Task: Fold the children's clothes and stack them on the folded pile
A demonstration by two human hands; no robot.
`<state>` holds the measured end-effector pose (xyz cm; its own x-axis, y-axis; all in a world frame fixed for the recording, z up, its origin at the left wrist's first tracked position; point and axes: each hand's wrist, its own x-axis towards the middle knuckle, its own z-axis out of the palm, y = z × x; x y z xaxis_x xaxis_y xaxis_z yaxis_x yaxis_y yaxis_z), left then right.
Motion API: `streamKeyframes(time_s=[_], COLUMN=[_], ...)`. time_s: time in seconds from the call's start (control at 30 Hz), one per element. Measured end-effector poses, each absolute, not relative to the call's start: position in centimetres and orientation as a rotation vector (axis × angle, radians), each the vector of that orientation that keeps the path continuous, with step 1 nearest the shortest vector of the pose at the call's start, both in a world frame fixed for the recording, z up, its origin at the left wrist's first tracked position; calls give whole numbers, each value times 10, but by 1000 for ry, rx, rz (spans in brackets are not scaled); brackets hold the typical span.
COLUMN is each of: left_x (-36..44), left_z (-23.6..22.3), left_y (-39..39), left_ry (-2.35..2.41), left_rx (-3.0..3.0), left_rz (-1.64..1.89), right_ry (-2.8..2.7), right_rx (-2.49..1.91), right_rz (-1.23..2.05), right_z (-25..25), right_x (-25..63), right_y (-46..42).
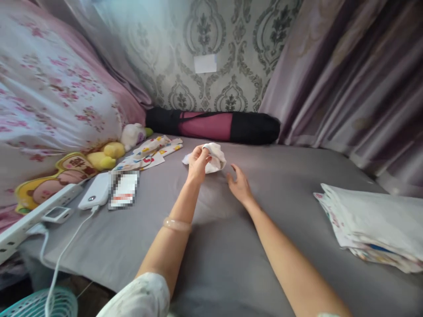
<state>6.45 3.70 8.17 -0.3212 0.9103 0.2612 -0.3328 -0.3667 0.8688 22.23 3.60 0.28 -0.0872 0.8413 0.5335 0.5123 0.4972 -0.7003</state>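
one broad grey sheet (224,246) covered the flat surface, with one patterned wall (205,26) behind it. one pinkish-purple curtain (350,75) hung at the right, and one pink-flowered cloth (66,83) draped down the left. one long black-and-maroon bag (211,125) lay along the far edge. one stack of folded fabric (380,220) sat at the right; its layers were too closely pressed to count. one white power strip (42,211) ran along the left edge, above one teal basket (59,290) partly in view. one white printed cloth (148,154) lay loosely folded near three plush items: one flat yellow-and-brown (46,187), one plain yellow (105,156), one white (132,135). there were two hands and one small white cloth (216,160), which was near the middle of the sheet, toward the bag. the left hand (197,163) had its fingers closed on the cloth, pinching it between thumb and fingers; the right hand (239,185) was empty and partly open, fingers loosely curled, just beside it. one white power bank (95,191), one pixelated packet (124,189) and one smaller white device (57,214) lay at the left. the small white cloth looked soft, bunched and rounded, with creases and a folded edge by the thumb.
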Motion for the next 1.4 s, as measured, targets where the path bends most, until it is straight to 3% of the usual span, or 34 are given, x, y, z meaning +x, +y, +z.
streamKeyframes(time_s=[0.53, 0.9, 1.03, 1.4], left_x=[87, 72, 68, 69], left_z=[81, 95, 103, 82], left_y=[21, 12, 8, 10], left_ry=[1054, 1118, 1033, 1007], left_rx=[1276, 1577, 1634, 1650], left_rz=[1666, 1528, 1503, 982], right_ry=[-1562, -1484, -1506, -1909], right_rx=[-1087, -1153, -1179, -1491], right_rz=[483, 517, 682, 1103], right_z=[30, 113, 132, 101], right_x=[244, 287, 298, 333], right_y=[44, 20, 7, 21])
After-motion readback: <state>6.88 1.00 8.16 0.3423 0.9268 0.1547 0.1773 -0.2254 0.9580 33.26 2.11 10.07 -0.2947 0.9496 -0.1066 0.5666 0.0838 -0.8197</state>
